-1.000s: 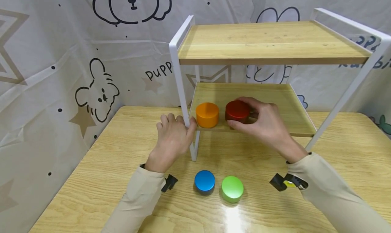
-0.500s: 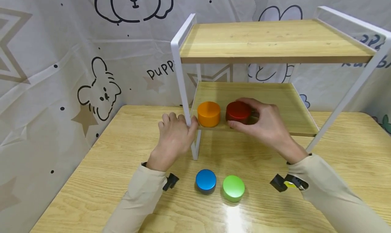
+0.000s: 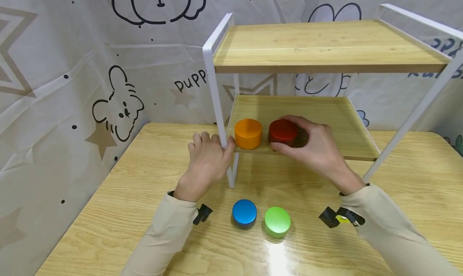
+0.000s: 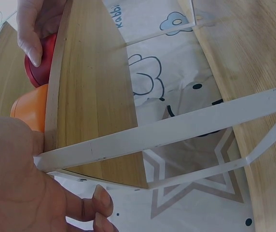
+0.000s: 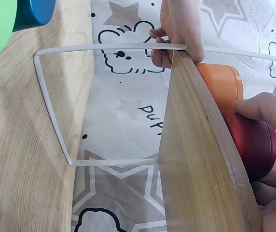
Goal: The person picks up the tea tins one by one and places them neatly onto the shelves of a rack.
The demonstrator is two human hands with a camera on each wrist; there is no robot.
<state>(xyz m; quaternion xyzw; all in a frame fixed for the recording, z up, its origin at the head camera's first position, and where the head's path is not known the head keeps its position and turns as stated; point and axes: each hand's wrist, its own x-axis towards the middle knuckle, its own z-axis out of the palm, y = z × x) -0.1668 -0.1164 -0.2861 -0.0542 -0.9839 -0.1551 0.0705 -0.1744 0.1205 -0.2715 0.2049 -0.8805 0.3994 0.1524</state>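
My right hand (image 3: 314, 145) holds a short, shiny red cylinder (image 3: 283, 132) between thumb and fingers, on the lower shelf board (image 3: 318, 111). Just left of it stands an orange cylinder (image 3: 248, 134) of like shape, with a narrow gap in the head view. At the rack's left front post (image 3: 217, 99), my left hand (image 3: 207, 159) grips with the thumb on the inner side and its fingers outside. The left wrist view shows curled fingertips (image 4: 103, 200) past the white frame (image 4: 176, 128). On the table, a blue cylinder (image 3: 244, 213) and a green cylinder (image 3: 277, 222) stand side by side.
An upper wooden board (image 3: 325, 43) covers the lower one, held by white metal side frames. The rack stands on a wood-grain table (image 3: 144, 211). Behind and to the left hangs a pale cloth (image 3: 54, 127) with cartoon drawings.
The head view has shifted slightly. Both hands keep their places, and the red and orange cylinders stay where they were on the board.
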